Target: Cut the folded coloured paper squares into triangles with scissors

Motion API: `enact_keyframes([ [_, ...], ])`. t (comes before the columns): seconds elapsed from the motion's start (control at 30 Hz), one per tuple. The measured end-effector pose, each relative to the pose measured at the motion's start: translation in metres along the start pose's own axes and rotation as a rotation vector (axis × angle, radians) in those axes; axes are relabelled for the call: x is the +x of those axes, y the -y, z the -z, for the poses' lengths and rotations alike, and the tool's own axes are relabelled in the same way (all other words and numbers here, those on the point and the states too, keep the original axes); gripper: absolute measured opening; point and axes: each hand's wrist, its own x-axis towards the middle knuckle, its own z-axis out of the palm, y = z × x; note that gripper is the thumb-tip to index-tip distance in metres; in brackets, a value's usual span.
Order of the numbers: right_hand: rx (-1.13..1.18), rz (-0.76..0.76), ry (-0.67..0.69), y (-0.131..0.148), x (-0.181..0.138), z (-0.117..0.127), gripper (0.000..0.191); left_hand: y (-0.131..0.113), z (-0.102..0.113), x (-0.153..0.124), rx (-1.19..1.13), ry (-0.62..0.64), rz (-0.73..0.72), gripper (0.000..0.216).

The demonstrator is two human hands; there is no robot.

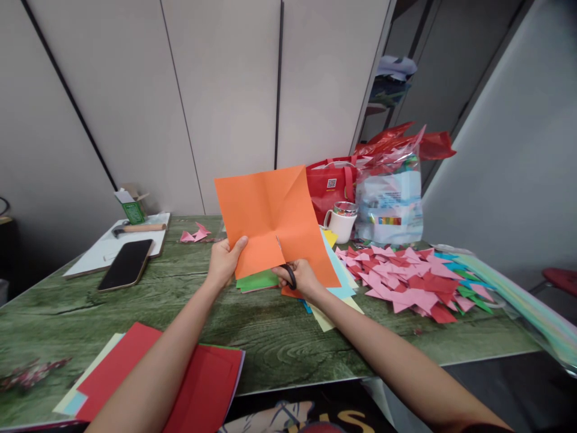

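My left hand [224,260] pinches the lower left edge of a creased orange square paper sheet [270,219], thumb on the front, fingers curled behind; the sheet is held up off the table, tilted, w/ fold lines crossing near its middle. My right hand [301,278] is closed round the black handles of a pair of scissors [286,267], blades poking up into the sheet's bottom edge, a short cut showing there. Blades mostly hidden behind the paper, can't tell how far apart they are.

Under both hands, on the green wood-grain table top [270,343], lies a loose stack of coloured paper sheets [336,282] – green, yellow, light blue. To the right, a heap of pink & red folded paper triangles [408,279]. Behind it a white mug [341,224], a red bag [331,183] & a clear plastic bag [390,201], close together. Far left: black phone [126,263] lying partly on a white board [106,249], w/ a wooden-handled hammer [137,228] on the same board & a small green box [133,210] just behind. Near edge: red paper sheets [198,385] under my left forearm.
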Motion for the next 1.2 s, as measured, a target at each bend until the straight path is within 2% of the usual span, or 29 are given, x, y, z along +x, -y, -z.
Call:
enact_keyframes([
  [0.63, 0.037, -0.031, -0.005, 0.001, 0.0, 0.0, 0.033, -0.001, -0.001, 0.0, -0.004, 0.0, 0.005, 0.033],
  [0.9, 0.184, -0.092, 0.283, -0.001, -0.001, 0.005, 0.028, -0.003, 0.003, 0.006, -0.004, -0.154, -0.076, 0.032],
  [1.03, 0.206, -0.066, 0.373, 0.002, -0.002, 0.01, 0.023, -0.005, 0.008, 0.009, 0.001, -0.163, -0.075, 0.034],
  [1.2, 0.231, -0.072, 0.415, 0.009, -0.003, 0.015, 0.023, -0.006, 0.01, 0.008, 0.027, -0.139, -0.068, 0.036],
])
